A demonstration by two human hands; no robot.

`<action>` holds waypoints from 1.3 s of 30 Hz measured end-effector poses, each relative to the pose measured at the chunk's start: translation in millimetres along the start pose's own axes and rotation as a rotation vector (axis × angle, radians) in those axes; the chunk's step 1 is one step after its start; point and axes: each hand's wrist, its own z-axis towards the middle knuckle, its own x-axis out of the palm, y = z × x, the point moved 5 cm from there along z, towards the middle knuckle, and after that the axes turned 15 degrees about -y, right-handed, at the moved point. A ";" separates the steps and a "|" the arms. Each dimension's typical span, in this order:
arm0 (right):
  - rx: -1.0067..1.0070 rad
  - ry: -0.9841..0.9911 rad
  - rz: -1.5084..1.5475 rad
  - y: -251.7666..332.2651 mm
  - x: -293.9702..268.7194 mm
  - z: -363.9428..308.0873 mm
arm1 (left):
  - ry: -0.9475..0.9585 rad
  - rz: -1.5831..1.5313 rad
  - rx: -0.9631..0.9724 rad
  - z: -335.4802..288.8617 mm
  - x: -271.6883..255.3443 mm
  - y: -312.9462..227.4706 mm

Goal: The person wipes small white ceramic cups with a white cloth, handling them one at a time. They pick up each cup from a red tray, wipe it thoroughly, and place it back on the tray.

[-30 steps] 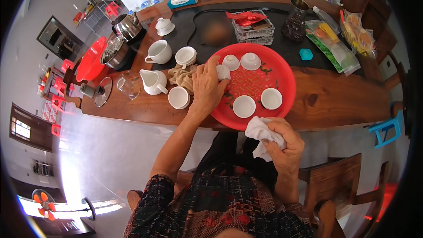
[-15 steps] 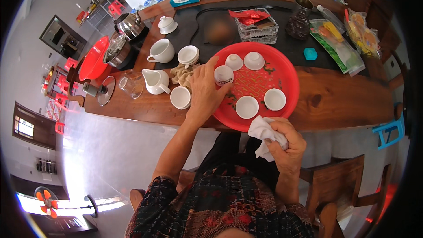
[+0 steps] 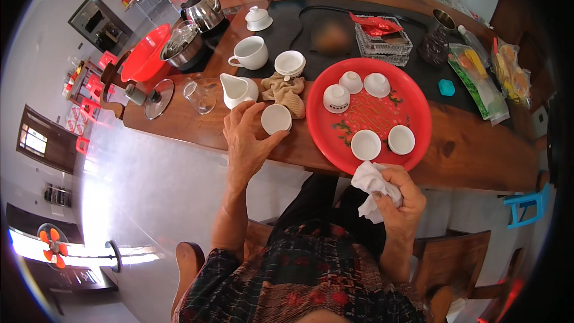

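My left hand [image 3: 246, 143] is at a small white teacup [image 3: 276, 118] on the wooden table, its thumb by the near rim and its fingers spread along the left side. The hand looks open; whether it touches the cup is hard to tell. A bunched white cloth [image 3: 375, 186] is gripped in my right hand [image 3: 403, 200], just off the near edge of a round red tray [image 3: 369, 121]. On that tray, white teacups [image 3: 366, 145] stand mouth up at the near side, while others [image 3: 336, 98] sit upside down farther back.
Left of the tray lie a tan cloth [image 3: 286, 93], a white lidded bowl [image 3: 289, 63], a white pitcher [image 3: 238, 90], a white mug [image 3: 249, 52] and a glass cup [image 3: 200, 98]. A stacked glass ashtray [image 3: 384, 45] and a dark vase-like ornament [image 3: 435, 45] stand behind it.
My left hand has left the upside-down cup at the tray's left side and moved left to the teacup on the table. My right hand keeps the white cloth. The view has shifted slightly.
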 end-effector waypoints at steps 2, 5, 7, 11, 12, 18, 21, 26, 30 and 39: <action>-0.001 -0.006 -0.028 1.6 2.4 -0.1 | 0.015 0.031 0.004 -0.5 0.9 -0.3; 0.001 -0.027 -0.073 2.0 2.3 -1.2 | 0.001 0.006 0.054 -0.3 0.7 -5.3; 0.000 -0.034 -0.091 1.4 3.3 -2.3 | -0.016 -0.001 0.045 -0.3 2.4 -2.6; 0.000 -0.023 -0.112 -0.1 7.1 -2.7 | -0.034 -0.029 0.042 -0.5 4.4 1.3; 0.002 -0.019 -0.115 -1.3 8.1 -2.6 | -0.035 -0.035 0.040 0.1 3.7 1.2; 0.032 -0.028 -0.111 -3.9 8.5 -5.8 | -0.075 -0.137 0.031 11.9 -3.7 -1.0; 0.025 -0.033 -0.114 -6.0 6.9 -6.9 | 0.009 -0.252 -0.015 23.8 -6.3 -0.8; 0.055 -0.023 -0.105 -10.2 2.5 -9.0 | 0.038 -0.046 0.499 37.5 -18.7 -17.1; 0.101 -0.027 -0.057 -13.1 2.3 -12.0 | 0.197 0.030 0.583 40.7 -19.4 -30.1; 0.105 -0.023 -0.031 -15.3 0.6 -13.5 | 0.269 0.151 0.694 41.3 -16.5 -44.4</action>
